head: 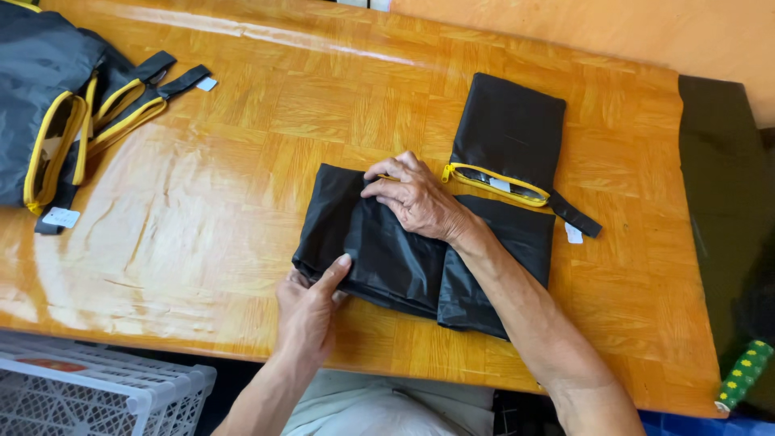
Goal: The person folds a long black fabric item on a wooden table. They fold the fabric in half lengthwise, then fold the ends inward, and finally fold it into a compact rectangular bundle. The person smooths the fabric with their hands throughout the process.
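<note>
A glossy orange wood-parquet counter (242, 202) fills the view, with a pale wall behind it. On it, the left hand (308, 311) pinches the near left corner of a folded black fabric sheet (387, 254), thumb on top and the other fingers (297, 278) tucked under the edge, so they are clamped on the cloth. The right hand (416, 198) lies flat on the sheet's upper part, its fingers (387, 182) close together and curled, pressing the fabric down. Just beyond the right fingers, touching the sheet's far edge, lies a black pouch (508, 129) with a yellow zipper rim and a black strap with a white tag. Well away past the left fingers, at the counter's far left corner, sits a heap of dark bags (48, 97) with yellow trim. Below the left wrist, off the counter's edge, stands a white plastic crate (97, 391).
</note>
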